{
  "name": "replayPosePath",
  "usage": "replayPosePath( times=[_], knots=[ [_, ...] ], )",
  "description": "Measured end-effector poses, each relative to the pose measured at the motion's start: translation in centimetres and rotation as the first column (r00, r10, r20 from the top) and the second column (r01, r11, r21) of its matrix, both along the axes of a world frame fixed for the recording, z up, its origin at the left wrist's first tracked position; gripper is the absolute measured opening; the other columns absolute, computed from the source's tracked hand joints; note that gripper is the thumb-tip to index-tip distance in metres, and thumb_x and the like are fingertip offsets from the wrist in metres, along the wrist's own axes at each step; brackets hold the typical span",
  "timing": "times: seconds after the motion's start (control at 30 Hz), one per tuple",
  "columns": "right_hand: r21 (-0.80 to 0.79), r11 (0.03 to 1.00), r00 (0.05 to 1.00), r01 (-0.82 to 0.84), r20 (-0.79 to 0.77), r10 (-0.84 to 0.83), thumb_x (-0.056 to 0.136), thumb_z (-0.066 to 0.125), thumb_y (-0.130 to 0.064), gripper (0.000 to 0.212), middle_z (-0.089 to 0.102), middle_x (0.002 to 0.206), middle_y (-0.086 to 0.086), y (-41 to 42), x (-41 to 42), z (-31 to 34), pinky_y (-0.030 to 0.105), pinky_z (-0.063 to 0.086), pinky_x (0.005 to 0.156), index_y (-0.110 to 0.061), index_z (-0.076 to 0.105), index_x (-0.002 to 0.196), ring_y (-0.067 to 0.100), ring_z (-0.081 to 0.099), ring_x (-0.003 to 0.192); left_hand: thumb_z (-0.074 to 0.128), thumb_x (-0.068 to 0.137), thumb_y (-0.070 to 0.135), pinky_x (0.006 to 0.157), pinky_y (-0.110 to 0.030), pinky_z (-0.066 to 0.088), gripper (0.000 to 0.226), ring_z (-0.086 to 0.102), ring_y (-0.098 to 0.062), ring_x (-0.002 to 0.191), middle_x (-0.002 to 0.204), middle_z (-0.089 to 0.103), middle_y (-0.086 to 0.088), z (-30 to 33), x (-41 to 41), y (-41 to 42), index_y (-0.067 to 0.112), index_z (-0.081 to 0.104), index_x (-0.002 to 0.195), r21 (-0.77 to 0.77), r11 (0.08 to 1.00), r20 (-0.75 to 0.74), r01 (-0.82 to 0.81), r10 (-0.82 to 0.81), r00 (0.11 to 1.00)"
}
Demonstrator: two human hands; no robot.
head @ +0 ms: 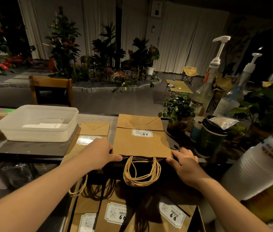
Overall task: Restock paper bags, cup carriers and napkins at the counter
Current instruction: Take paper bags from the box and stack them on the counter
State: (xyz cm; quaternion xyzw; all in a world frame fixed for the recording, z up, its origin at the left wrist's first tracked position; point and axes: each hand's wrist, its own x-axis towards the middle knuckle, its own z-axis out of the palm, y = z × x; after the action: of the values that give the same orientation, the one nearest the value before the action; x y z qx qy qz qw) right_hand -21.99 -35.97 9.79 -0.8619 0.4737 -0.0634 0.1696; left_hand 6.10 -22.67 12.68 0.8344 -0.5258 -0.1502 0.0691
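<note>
**Both hands on the stack of paper bags at the counter edge**

We take the stack of paper bags (pixel 141 143) as our landmark: it lies flat on the counter (pixel 23 149), bottoms turned away from us, a white label on the top bag, and its twisted paper handles (pixel 141 173) hang over the near edge. Our left hand (pixel 99 152) rests at the stack's near left corner, fingers held together and laid against the side, the thumb along the near edge. Our right hand (pixel 183 159) meets the near right corner, fingers loosely curled, fingertips touching the edge of the stack. Neither hand closes around anything; both press the stack from its two sides.

Just left of the stack, partly under our left hand, lies a second pile of paper bags (pixel 93 131), narrower in width. Further left stands a translucent plastic tub (pixel 38 123) with white napkins (pixel 43 125) inside. Right of the stack stand a small potted plant (pixel 176 108), a dark lidded cup (pixel 211 136) and two pump bottles (pixel 206 91). Below the stack, nearer to us, more labelled bags (pixel 124 213) stand in an open carton. At the far right a tall column of stacked plastic cups (pixel 258 166) leans.
</note>
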Motion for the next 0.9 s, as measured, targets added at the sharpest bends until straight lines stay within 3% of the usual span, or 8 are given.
replayPosePath(
  times=[0.13,0.27,0.5,0.77,0.9],
  knots=[
    [-0.008,1.0,1.0,-0.001,-0.013,0.0,0.106,0.041,-0.045,0.05,0.042,0.144,0.003,-0.1,0.1,-0.1,0.04,0.024,0.109,-0.029,0.04,0.153,0.023,0.032,0.133,0.059,0.089,0.069,0.057,-0.023,0.044,0.06,0.063,-0.017,0.073,0.083,0.067,-0.003,0.1,-0.7,-0.3,0.011,0.073,0.096,0.058,0.998,0.11,-0.006,-0.001,0.994],
    [0.004,1.0,1.0,0.009,-0.015,-0.009,0.106,0.041,-0.045,0.052,0.039,0.149,0.004,-0.1,0.1,-0.1,0.042,0.022,0.113,-0.029,0.037,0.155,0.025,0.03,0.137,0.056,0.091,0.07,0.064,-0.025,0.044,0.063,0.057,-0.018,0.076,0.081,0.055,0.0,0.2,-1.0,-0.8,0.01,0.073,0.105,0.095,0.995,0.174,-0.003,-0.014,0.985],
    [0.018,1.0,1.0,0.002,0.026,-0.003,0.102,0.048,-0.051,0.063,0.038,0.144,0.001,0.3,-0.5,0.1,0.042,0.026,0.114,-0.03,0.029,0.158,0.022,0.03,0.135,0.063,0.089,0.067,0.063,-0.024,0.046,0.054,0.062,-0.016,0.081,0.093,0.062,-0.001,-0.2,-1.0,0.5,0.015,0.067,0.101,-0.028,0.999,0.172,0.026,-0.02,0.985],
    [0.058,0.996,0.965,0.066,0.249,-0.079,0.098,0.06,-0.043,0.062,0.044,0.137,-0.005,1.1,-1.2,-0.5,0.049,0.041,0.111,-0.033,0.037,0.155,0.021,0.039,0.132,0.067,0.092,0.054,0.079,-0.025,0.047,0.053,0.059,-0.015,0.103,0.118,0.058,0.002,0.3,-1.6,2.4,0.021,0.056,0.133,-0.21,0.974,0.091,0.086,-0.068,0.994],
    [0.028,0.989,0.915,0.144,0.376,-0.144,0.099,0.06,-0.035,0.049,0.044,0.138,-0.006,2.5,-1.4,-0.8,0.043,0.043,0.109,-0.033,0.047,0.146,0.018,0.041,0.132,0.062,0.097,0.048,0.092,-0.027,0.05,0.065,0.055,-0.017,0.118,0.14,0.046,0.001,-0.1,-1.7,3.2,0.023,0.04,0.153,-0.273,0.96,0.035,0.071,-0.063,0.997]
  ],
)
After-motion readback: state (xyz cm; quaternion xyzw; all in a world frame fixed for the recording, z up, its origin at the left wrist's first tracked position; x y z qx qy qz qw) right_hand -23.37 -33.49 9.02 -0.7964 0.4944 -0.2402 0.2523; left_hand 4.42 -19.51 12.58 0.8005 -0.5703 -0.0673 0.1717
